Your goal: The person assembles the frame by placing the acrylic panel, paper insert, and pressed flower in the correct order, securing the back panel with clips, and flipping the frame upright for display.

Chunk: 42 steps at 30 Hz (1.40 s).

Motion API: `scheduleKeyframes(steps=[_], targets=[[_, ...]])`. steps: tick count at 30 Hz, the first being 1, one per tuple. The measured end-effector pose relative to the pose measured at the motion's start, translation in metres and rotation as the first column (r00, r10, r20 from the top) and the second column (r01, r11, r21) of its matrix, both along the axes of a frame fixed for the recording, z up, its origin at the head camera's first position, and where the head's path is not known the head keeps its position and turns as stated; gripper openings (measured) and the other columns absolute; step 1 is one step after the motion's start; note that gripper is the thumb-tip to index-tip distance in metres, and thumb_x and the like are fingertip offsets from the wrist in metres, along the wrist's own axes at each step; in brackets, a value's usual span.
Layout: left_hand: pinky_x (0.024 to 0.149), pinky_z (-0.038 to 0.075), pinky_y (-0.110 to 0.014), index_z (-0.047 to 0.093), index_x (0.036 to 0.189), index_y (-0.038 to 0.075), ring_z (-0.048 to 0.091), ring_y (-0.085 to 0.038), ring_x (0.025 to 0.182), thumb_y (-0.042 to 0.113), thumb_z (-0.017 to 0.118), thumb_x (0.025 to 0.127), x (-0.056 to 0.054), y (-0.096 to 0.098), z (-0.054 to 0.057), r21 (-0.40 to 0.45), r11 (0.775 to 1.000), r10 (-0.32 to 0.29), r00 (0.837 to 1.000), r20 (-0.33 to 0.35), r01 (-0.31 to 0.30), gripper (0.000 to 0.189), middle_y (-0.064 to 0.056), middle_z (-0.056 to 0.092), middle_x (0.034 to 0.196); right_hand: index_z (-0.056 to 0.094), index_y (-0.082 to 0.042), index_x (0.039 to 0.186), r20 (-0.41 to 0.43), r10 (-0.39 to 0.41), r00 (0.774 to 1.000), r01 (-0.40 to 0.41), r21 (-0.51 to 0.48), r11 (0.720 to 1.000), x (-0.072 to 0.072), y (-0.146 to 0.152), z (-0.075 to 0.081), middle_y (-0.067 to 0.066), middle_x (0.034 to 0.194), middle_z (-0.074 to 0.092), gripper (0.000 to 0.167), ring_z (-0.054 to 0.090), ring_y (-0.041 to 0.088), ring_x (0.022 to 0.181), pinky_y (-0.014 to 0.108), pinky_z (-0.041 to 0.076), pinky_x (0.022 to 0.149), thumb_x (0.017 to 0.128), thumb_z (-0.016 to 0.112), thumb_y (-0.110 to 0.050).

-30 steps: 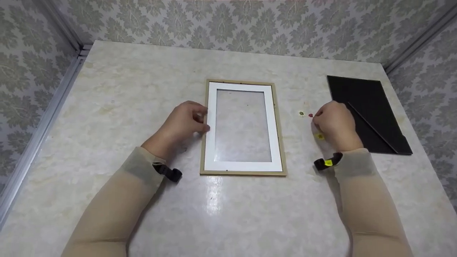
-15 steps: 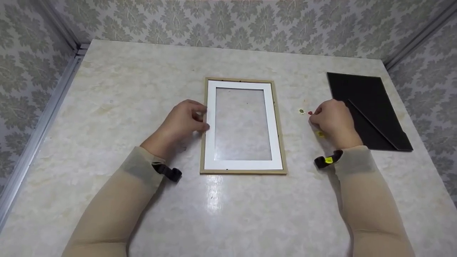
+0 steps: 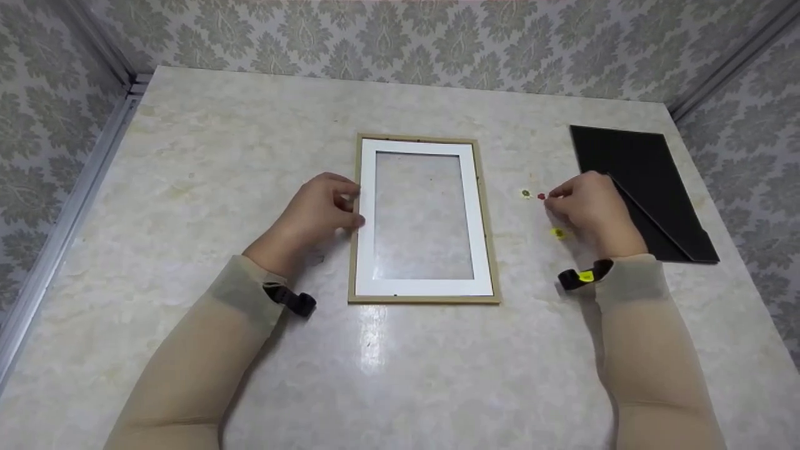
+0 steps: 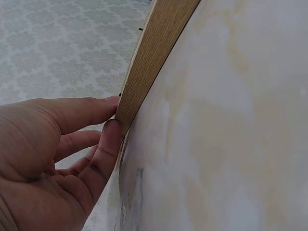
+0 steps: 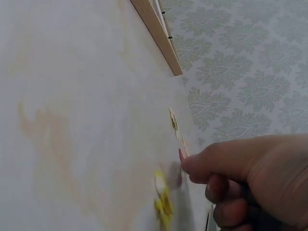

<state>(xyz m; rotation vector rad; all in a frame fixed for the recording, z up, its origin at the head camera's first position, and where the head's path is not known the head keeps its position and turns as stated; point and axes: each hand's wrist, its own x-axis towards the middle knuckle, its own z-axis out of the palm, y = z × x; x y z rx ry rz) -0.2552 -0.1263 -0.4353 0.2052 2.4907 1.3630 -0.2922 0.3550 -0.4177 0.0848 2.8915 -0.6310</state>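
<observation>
My left hand (image 3: 317, 204) pinches the left side of a wooden picture frame (image 3: 424, 299) with a white mat (image 3: 425, 287) in it; the left wrist view shows thumb and fingertip meeting at its wooden edge (image 4: 151, 53). To the right, the bent fingers of my right hand (image 3: 590, 203) stand by a tiny red flower (image 3: 541, 196). In the right wrist view the fingertips reach the edge of that red flower (image 5: 181, 154); whether they pinch it is unclear. Close by lie a white flower (image 3: 525, 194) and a yellow flower (image 3: 558, 233).
A black backing board (image 3: 644, 156) with a raised flap lies to the right, behind my right hand. A faint orange bit (image 3: 532, 177) sits above the flowers. Patterned walls (image 3: 387, 40) enclose the marbled table (image 3: 262, 137).
My right hand moves a little left toward the red flower, then slightly back to the right. The flowers keep their places, and my left hand stays on the picture frame.
</observation>
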Motion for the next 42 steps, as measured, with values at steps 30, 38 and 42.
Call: scheduleKeyframes(steps=[30,38,42], targets=[[0.101,0.056,-0.038,0.065,0.156,-0.001,0.066,-0.03,0.132,0.007,0.085,0.096,0.0,0.001,0.001,-0.018,1.0,-0.006,1.0,0.008,0.006,0.064,-0.017,0.053,0.165,0.075,0.001,0.128,-0.036,0.285,0.958,-0.274,0.182,0.944,0.002,-0.004,-0.006,0.023,0.116,0.078,0.038,0.069,0.036,0.097,0.058,0.057,0.091,0.119,0.05,-0.026],[0.1,0.057,-0.035,0.065,0.156,-0.002,0.068,-0.028,0.129,0.004,0.085,0.096,0.0,0.001,0.0,0.001,1.0,-0.001,1.0,0.002,0.001,0.064,-0.016,0.053,0.165,0.073,-0.004,0.123,-0.104,0.222,0.97,-0.232,-0.094,0.968,0.007,-0.02,0.004,0.015,0.101,0.073,0.03,0.064,0.023,0.078,0.036,0.053,0.075,0.118,0.054,-0.027],[0.096,0.057,-0.032,0.066,0.155,-0.003,0.068,-0.028,0.127,0.004,0.085,0.095,-0.002,0.0,-0.003,0.011,1.0,0.0,1.0,0.002,0.0,0.064,-0.016,0.053,0.165,0.073,-0.001,0.125,-0.132,0.216,0.967,-0.237,-0.177,0.955,0.007,-0.037,0.009,0.016,0.105,0.072,0.031,0.06,0.019,0.082,0.027,0.049,0.074,0.119,0.056,-0.027]])
